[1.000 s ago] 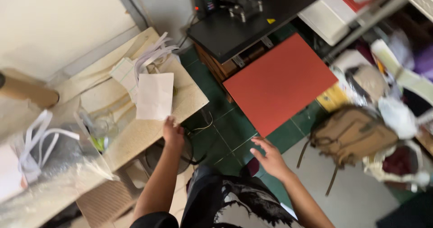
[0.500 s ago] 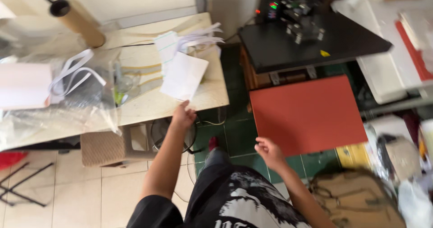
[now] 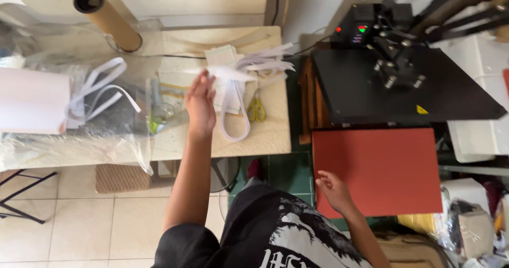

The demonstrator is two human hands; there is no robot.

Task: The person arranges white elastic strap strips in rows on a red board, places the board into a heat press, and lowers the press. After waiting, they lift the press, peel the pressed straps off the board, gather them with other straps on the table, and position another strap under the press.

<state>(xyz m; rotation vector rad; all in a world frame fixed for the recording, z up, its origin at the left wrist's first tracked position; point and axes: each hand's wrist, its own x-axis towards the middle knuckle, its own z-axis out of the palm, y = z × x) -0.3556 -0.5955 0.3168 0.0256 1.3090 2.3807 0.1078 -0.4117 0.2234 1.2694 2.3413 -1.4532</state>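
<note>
I see the left hand point(image 3: 200, 104) lifting a white paper sheet point(image 3: 229, 73) by its near edge, fingers pinched on it above the counter point(image 3: 275, 135). Light, floppy; an edge grip suits. The right hand point(image 3: 333, 189) rests loosely open on the red pad point(image 3: 379, 167).

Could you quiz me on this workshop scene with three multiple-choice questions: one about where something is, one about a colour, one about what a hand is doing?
1. Where do the scissors lie?
A. on the table
B. on the floor
C. on the press

2. What colour is the pad under the press?
A. blue
B. red-orange
C. white

3. What is the left hand doing?
A. resting in the lap
B. gripping the cardboard tube
C. lifting a white sheet

Answers: 1 A, they lie on the table beside white strips; 2 B, the slid-out pad is red-orange; 3 C, the fingers hold the sheet above the table, while the right hand touches the pad's edge.
</note>
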